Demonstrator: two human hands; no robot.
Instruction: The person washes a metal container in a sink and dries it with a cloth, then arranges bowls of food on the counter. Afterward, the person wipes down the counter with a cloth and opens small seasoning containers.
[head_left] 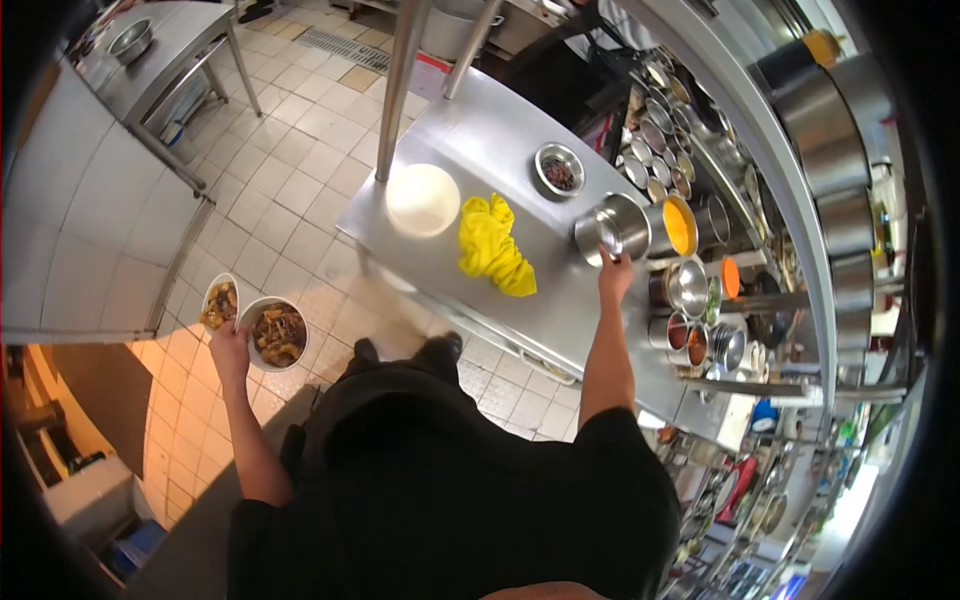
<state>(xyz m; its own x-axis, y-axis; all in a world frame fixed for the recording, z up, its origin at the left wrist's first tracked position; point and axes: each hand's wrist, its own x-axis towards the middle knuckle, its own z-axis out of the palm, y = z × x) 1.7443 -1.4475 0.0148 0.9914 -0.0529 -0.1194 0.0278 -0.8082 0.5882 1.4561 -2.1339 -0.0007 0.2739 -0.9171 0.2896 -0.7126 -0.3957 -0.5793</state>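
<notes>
Two bowls (257,354) in the left hand (230,352) hang past the table edge (440,284)

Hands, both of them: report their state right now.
Left hand: closed, holding a smaller bowl and a larger bowl of food.
Right hand: closed on the rim of a metal pot.

A crumpled yellow cloth (495,250) lies on the steel table (470,130).

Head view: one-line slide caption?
Left hand holds two white bowls of food; right hand grasps a steel pot by its rim at a metal counter where a yellow cloth lies.
</notes>
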